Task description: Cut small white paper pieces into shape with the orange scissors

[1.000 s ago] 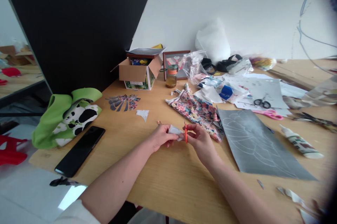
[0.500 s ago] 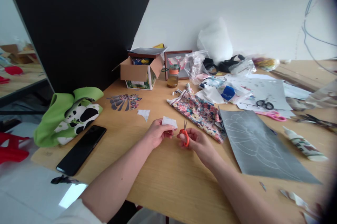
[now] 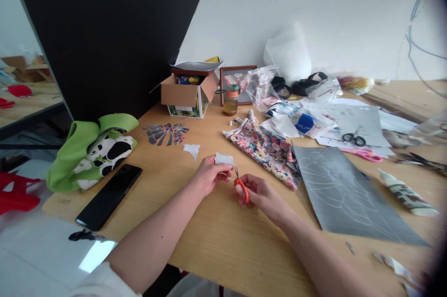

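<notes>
Between the thumb and fingers of my left hand (image 3: 208,177) is a small white piece of paper or fabric (image 3: 224,159). My right hand (image 3: 257,191) grips orange-handled scissors (image 3: 241,187), their blades pointing up beside the white piece's right edge. Whether the blades touch it I cannot tell. Another white scrap (image 3: 192,150) lies on the table beyond my left hand. Farther left are petal-like patterned cutouts (image 3: 166,134). Folded floral fabric (image 3: 262,151) lies beyond my right hand, next to a grey sheet (image 3: 349,194) with white petal outlines.
On the left are a black phone (image 3: 109,197) and a green panda bag (image 3: 91,152). An open cardboard box (image 3: 185,94) and a jar (image 3: 231,101) stand at the back. Pink scissors (image 3: 365,153), black-handled scissors (image 3: 354,138) and a glue bottle (image 3: 407,194) lie on the right.
The scissors in my right hand have tilted left, bringing their blades closer to the white piece. My left hand keeps its hold. The whole view has shifted slightly.
</notes>
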`<state>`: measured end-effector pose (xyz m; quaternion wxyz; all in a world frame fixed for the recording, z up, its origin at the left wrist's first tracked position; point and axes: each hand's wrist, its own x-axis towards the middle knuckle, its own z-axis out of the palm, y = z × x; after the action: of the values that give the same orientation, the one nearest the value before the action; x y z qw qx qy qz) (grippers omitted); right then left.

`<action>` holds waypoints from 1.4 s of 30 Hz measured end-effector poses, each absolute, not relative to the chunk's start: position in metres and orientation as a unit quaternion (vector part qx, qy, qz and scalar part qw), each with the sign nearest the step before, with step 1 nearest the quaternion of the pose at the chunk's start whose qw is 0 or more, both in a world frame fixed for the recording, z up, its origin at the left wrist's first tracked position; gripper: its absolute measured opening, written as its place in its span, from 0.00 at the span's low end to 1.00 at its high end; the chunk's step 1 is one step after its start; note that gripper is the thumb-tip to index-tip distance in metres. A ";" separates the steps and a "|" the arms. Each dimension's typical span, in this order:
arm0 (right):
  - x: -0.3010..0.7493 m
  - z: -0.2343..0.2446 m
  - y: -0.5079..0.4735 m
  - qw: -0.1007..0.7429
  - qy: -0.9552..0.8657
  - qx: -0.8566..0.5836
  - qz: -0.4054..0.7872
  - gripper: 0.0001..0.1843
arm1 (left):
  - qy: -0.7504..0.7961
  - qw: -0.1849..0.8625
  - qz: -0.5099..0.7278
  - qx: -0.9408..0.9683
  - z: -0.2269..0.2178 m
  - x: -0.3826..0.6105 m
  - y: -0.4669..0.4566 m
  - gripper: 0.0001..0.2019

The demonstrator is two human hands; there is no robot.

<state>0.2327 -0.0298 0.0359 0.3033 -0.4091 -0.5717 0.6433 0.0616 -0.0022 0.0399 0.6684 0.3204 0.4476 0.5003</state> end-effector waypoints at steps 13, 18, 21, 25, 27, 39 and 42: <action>0.236 0.027 -0.029 0.267 -0.561 -0.448 0.643 0.22 | 0.457 0.653 0.510 0.324 0.040 0.062 -0.001 0.13; 0.235 0.029 -0.029 0.274 -0.563 -0.454 0.635 0.23 | 0.461 0.651 0.502 0.333 0.042 0.064 -0.004 0.11; 0.234 0.031 -0.029 0.278 -0.557 -0.452 0.638 0.23 | 0.460 0.652 0.501 0.334 0.042 0.064 -0.005 0.11; 0.233 0.032 -0.029 0.285 -0.550 -0.450 0.643 0.23 | 0.460 0.652 0.502 0.334 0.042 0.064 -0.005 0.11; 0.233 0.032 -0.030 0.286 -0.548 -0.451 0.644 0.23 | 0.459 0.652 0.500 0.337 0.042 0.064 -0.005 0.11; 0.233 0.032 -0.028 0.283 -0.539 -0.451 0.653 0.27 | 0.457 0.651 0.502 0.341 0.042 0.065 -0.006 0.12; 0.234 0.032 -0.027 0.282 -0.537 -0.448 0.657 0.28 | 0.455 0.652 0.502 0.340 0.041 0.065 -0.006 0.12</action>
<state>0.2339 -0.0275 0.0316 0.2819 -0.4484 -0.5369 0.6566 0.0650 -0.0061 0.0414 0.6524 0.3395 0.4553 0.5018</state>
